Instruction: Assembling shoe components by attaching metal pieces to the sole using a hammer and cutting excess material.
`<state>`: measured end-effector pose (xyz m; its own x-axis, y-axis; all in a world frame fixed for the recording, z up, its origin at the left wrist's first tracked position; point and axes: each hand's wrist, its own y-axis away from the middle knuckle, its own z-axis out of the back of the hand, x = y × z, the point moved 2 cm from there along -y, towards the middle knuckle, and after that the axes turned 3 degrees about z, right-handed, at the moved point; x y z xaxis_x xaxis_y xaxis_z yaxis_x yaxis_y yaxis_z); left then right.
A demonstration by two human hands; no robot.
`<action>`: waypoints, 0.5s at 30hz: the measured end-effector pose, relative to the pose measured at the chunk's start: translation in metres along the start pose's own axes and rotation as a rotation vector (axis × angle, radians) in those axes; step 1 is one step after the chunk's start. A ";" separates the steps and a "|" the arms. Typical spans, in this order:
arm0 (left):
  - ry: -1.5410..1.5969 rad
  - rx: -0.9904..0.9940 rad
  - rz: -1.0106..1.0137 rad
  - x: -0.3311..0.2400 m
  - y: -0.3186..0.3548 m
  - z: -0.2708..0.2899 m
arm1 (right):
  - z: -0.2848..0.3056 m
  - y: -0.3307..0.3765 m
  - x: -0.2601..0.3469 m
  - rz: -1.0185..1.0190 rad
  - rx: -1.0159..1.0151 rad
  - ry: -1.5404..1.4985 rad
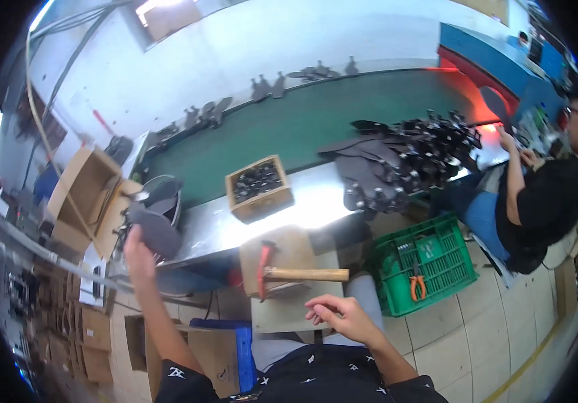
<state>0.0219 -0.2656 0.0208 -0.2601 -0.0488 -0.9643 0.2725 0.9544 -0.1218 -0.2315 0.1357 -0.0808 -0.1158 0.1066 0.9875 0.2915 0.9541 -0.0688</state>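
Note:
My left hand (pixel 138 252) is stretched out to the left and grips the near edge of a dark flat shoe piece (pixel 156 230) beside a round metal bowl (pixel 161 190) of similar pieces. Over my lap hovers my right hand (pixel 335 314), fingers loosely curled and holding nothing. Just beyond it a hammer (pixel 287 271) with a red head and wooden handle lies on a worn wooden block (pixel 287 250).
A small wooden box of dark parts (pixel 259 187) sits on the steel bench (pixel 201 232) beside a green conveyor belt (pixel 296 124). A heap of dark shoe pieces (pixel 403 158) lies to the right. A green crate (pixel 430 262) with orange pliers stands on the floor. Another person (pixel 538 195) sits at right. Cardboard boxes (pixel 84 195) stand at left.

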 end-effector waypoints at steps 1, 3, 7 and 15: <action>0.040 -0.018 0.006 0.004 -0.023 0.037 | 0.011 0.004 0.002 0.032 -0.066 0.006; -0.043 -0.392 -0.072 0.024 -0.027 0.051 | 0.036 0.009 0.000 0.087 -0.275 0.180; -0.041 -0.111 0.004 0.068 0.021 0.022 | 0.100 -0.015 0.018 0.309 -0.788 0.709; 0.007 0.086 0.314 0.106 0.144 -0.102 | 0.185 -0.151 0.045 0.399 -0.808 1.342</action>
<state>-0.0613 -0.1035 -0.0745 -0.1570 0.2461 -0.9564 0.4172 0.8943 0.1617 -0.4566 0.0486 -0.0517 0.8301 -0.4243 0.3617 0.5466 0.4914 -0.6780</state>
